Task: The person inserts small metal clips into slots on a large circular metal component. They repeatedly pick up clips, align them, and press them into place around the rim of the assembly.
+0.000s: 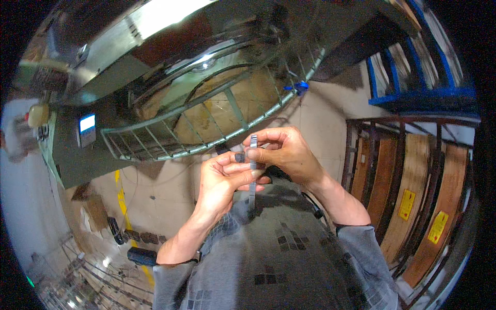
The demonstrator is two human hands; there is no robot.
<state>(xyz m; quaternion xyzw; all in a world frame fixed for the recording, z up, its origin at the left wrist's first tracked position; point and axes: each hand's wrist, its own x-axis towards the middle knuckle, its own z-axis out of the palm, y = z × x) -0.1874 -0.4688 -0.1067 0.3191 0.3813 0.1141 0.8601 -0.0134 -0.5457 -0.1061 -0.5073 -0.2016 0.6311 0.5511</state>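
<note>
My left hand and my right hand meet in front of my chest, both pinching a thin, flat grey strip that stands upright between them. The strip's top end pokes above my right fingers and its lower part hangs down over my grey patterned shirt. A small dark piece sits at my left fingertips against the strip. What the piece is cannot be made out.
A large metal machine with a green wire guard and a small lit screen stands ahead. Wooden boards in a dark rack rise at right, beneath a blue frame. Yellow floor line at left.
</note>
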